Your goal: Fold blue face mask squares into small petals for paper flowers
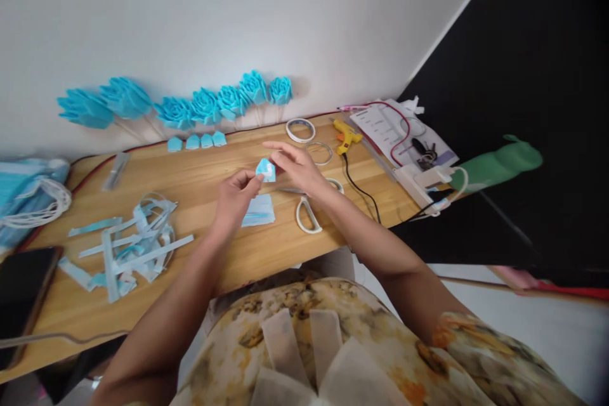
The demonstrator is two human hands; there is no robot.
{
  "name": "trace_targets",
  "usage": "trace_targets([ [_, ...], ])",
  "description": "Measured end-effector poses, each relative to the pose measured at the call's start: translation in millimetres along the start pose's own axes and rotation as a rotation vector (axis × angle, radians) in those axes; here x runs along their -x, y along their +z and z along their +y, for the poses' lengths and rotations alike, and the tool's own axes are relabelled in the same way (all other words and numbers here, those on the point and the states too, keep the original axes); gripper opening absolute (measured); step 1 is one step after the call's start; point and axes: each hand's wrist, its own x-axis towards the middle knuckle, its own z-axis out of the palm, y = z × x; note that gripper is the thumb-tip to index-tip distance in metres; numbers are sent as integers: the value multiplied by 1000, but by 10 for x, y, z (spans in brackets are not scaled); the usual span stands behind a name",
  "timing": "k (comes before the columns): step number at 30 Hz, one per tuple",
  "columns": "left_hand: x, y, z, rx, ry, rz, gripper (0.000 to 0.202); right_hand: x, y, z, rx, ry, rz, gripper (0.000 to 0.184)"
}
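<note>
Left hand [234,198] pinches a small folded light-blue piece [266,167], pointed top, white patch on its face, held over the wood-grain table [185,184]; right hand [299,166] is just beside it at 3 o'clock, index finger stretched out, can't tell if it's touching. From the piece: flat, pleated blue sheets [259,211] at 6, white-handled scissors [312,214] at 4–5, yellow glue gun [347,135] at 2. Farther out: limp, tangled strips [152,254] at 8, four folded tabs [193,141] near 10, layered-petal blue flowers [205,106] on thin sticks at 10–12.
</note>
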Motion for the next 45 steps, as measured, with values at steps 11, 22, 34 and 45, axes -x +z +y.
trace_targets([
  [11, -20, -25, 46, 413, -189, -217, 46, 13, -40, 45, -342, 133, -137, 39],
  [22, 59, 34, 119, 259, -193, -254, 39, -347, 25, -4, -324, 38, -171, 35],
  [34, 298, -315, 223, -612, 209, -424, 29, -1529, 434, 572, 711, -3, 38, 30],
  [45, 313, -373, 100, -521, 230, -415, 27, -1621, 500, 699, 900, -4, 117, 31],
])
